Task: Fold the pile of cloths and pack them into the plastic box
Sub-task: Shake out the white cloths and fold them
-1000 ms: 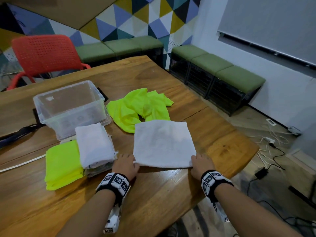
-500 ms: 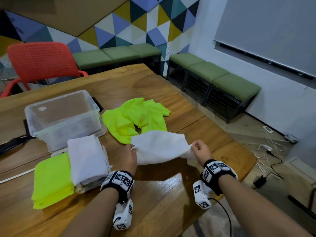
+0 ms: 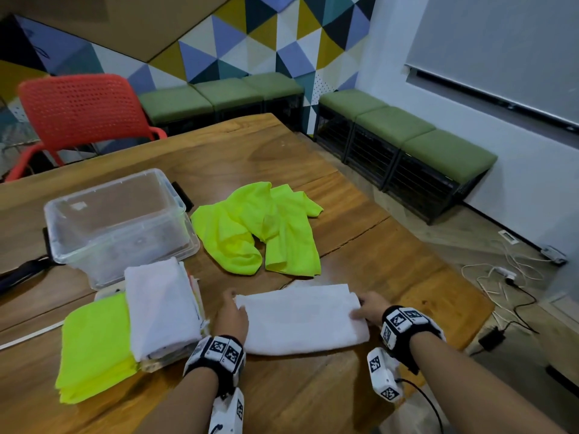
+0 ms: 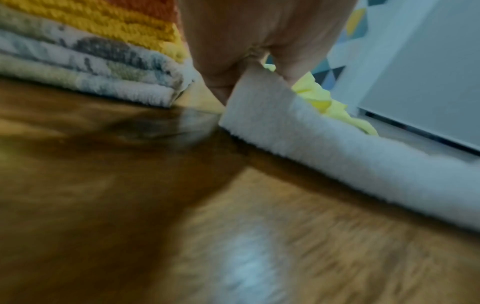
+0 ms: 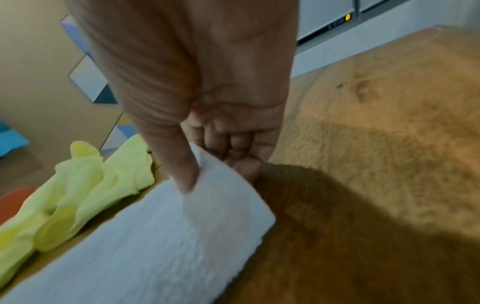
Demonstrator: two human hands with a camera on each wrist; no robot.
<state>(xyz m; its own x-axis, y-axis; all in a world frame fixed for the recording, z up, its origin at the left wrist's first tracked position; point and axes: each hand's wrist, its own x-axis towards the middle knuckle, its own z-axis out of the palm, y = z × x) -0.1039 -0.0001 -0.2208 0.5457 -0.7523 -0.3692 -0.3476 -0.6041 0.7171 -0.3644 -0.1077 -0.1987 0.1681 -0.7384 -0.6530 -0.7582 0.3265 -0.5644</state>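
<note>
A white cloth [image 3: 300, 321] lies folded in half on the wooden table [image 3: 313, 396] right in front of me. My left hand [image 3: 235, 305] pinches its far left corner, and the left wrist view shows the thumb and fingers closed on the cloth [image 4: 337, 148]. At the far right corner my right hand [image 3: 360, 310] pinches the cloth [image 5: 155, 236], thumb on top and curled fingers [image 5: 233, 144] beneath. The clear plastic box [image 3: 125, 255] stands open and looks empty at the back left. A crumpled yellow-green cloth pile [image 3: 260, 230] lies beyond the white cloth.
Left of my hands sits a folded white cloth [image 3: 159, 308] on a stack, partly over a folded yellow-green cloth [image 3: 94, 343]. A red chair [image 3: 78, 111] stands behind the table. The table's edge runs close on the right, with cables [image 3: 507, 277] on the floor.
The white cloth lay flat with my hands on its near corners. Both hands lifted that edge and carried it away from me, so the cloth now lies doubled.
</note>
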